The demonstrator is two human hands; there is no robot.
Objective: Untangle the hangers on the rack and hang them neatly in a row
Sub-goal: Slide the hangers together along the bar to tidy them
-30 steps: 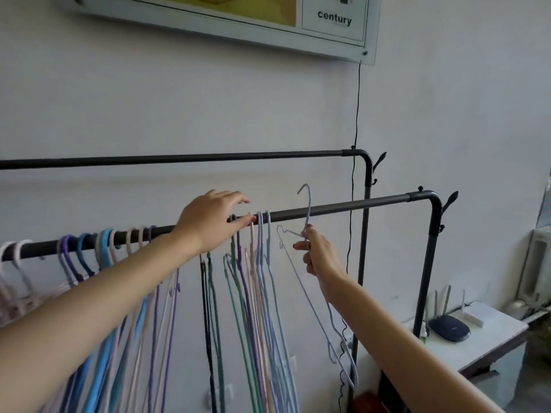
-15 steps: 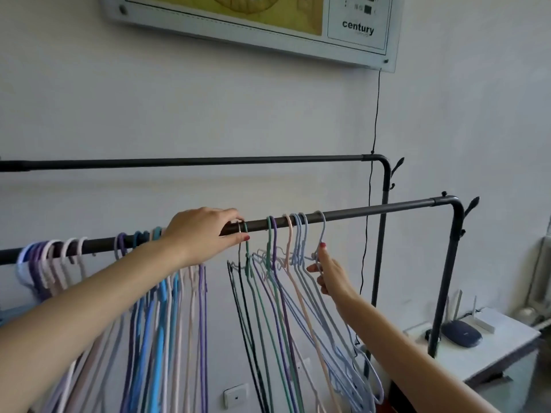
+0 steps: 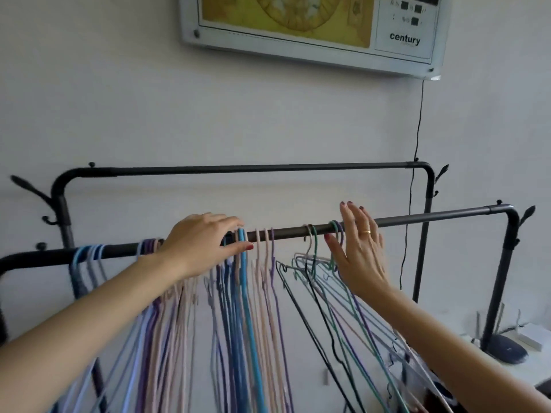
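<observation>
A black two-rail rack stands against the wall, with its front rail (image 3: 417, 217) lower than its back rail (image 3: 268, 168). Several thin hangers hang on the front rail: light blue ones (image 3: 86, 257) at the left, blue ones (image 3: 243, 293) and pink ones (image 3: 265, 263) in the middle. A crossed bunch of green, black and purple hangers (image 3: 313, 278) hangs to the right. My left hand (image 3: 202, 242) lies over the rail, fingers and thumb pinched around the blue hangers' hooks. My right hand (image 3: 357, 248) is flat, fingers spread, against the right bunch's hooks.
A framed wall panel (image 3: 313, 25) reading "century" hangs above, and a black cord (image 3: 417, 129) drops from it behind the rack. At the lower right a dark router (image 3: 507, 350) sits on a white table (image 3: 533, 371). The rail's right end carries nothing.
My right hand hooked the light-blue hanger onto the rail, let it go and now lies flat against the hooks. My left hand slid left along the rail. The view swung left.
</observation>
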